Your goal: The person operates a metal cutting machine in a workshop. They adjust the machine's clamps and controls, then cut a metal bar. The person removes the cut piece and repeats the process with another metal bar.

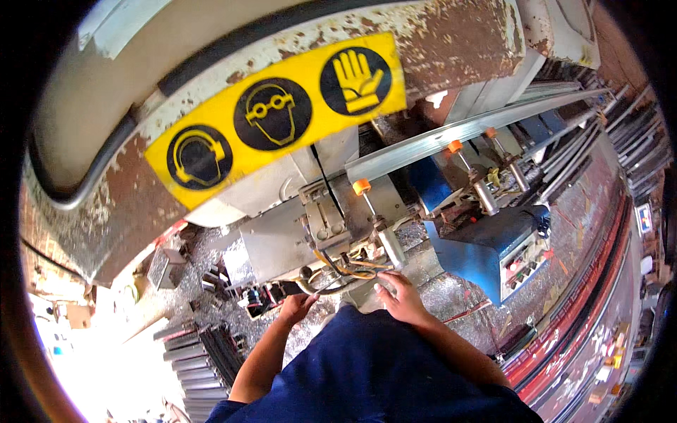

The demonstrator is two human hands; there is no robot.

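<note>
My left hand (297, 309) is closed in a pinch at the front edge of a machine, beside a dark curved hose (310, 289). What its fingertips hold is too small to make out. A little to the right, my right hand (403, 299) has its thumb and fingers bent around the end of the same bundle of yellow and black hoses (352, 273). Something thin may lie between these fingers, but I cannot make it out. Just beyond the hands is a metal clamp block (324, 222) on the machine's grey bed (271, 247).
A long silver aluminium profile (423, 151) runs along the machine to the right, behind clamping cylinders with orange caps (362, 187). A blue control box (469, 254) juts out at right. Overhead hangs a worn machine guard with a yellow safety sign (278, 116). Stacked profiles (194, 366) lie lower left.
</note>
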